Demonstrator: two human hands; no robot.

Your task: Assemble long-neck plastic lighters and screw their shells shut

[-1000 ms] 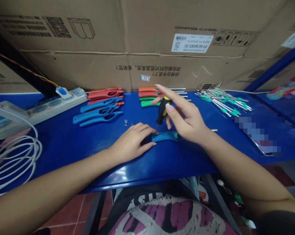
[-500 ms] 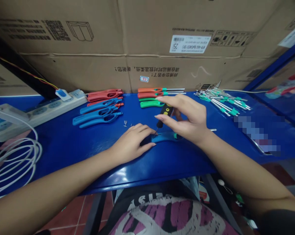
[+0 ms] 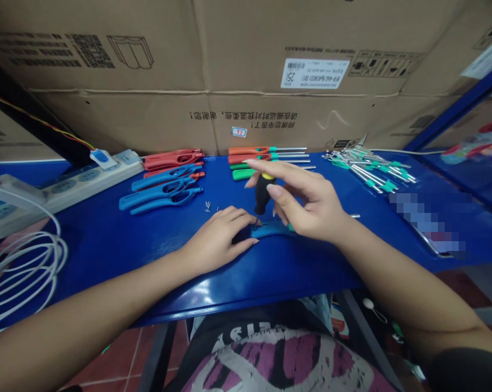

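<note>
A blue handle (image 3: 270, 230) with a green collar lies flat on the blue table (image 3: 148, 247). My left hand (image 3: 223, 239) grips its left end between thumb and fingers. In my right hand (image 3: 307, 201) is a black and yellow screwdriver (image 3: 263, 195), nearly upright, its tip at the handle's left part. Thumb and fingers press round the top of the screwdriver. A few tiny screws (image 3: 207, 206) lie behind my left hand. Part of the blue handle's right end is hidden under my right hand.
Red and blue handles (image 3: 164, 188) lie at the back left, beside a power strip (image 3: 66, 188) and a coiled white cable (image 3: 21, 272). Orange, red and green lighters (image 3: 250, 158) sit at the back middle. Rods with green parts (image 3: 370, 169) and a phone (image 3: 425, 226) are at the right.
The screwdriver has gone from tilted to nearly upright, its top moving left. My right hand has shifted slightly left and its fingers have changed their hold. My left hand stays in place.
</note>
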